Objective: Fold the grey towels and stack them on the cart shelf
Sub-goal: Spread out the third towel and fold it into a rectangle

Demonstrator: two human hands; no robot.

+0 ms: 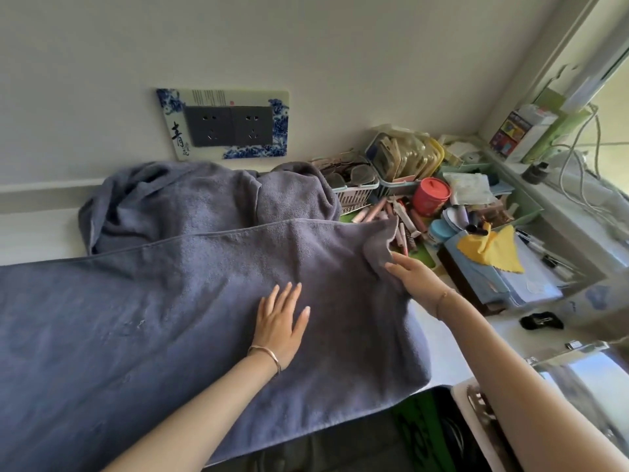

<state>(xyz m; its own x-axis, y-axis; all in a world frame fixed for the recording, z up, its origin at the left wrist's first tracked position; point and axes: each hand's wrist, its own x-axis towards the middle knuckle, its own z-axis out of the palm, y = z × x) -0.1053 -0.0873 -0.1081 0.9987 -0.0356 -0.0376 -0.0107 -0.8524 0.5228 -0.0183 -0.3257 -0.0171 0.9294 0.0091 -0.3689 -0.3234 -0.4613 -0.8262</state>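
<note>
While the left hand lies flat on the towel, the right hand's grip, perhaps fold-hidden, is unclear.

You see a white wall with grey plugs in a blue flowery frame. Sun comes through the window beside you.

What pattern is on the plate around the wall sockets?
The plate has blue flowers on white, plus black brush lettering; head view shows it.
</note>
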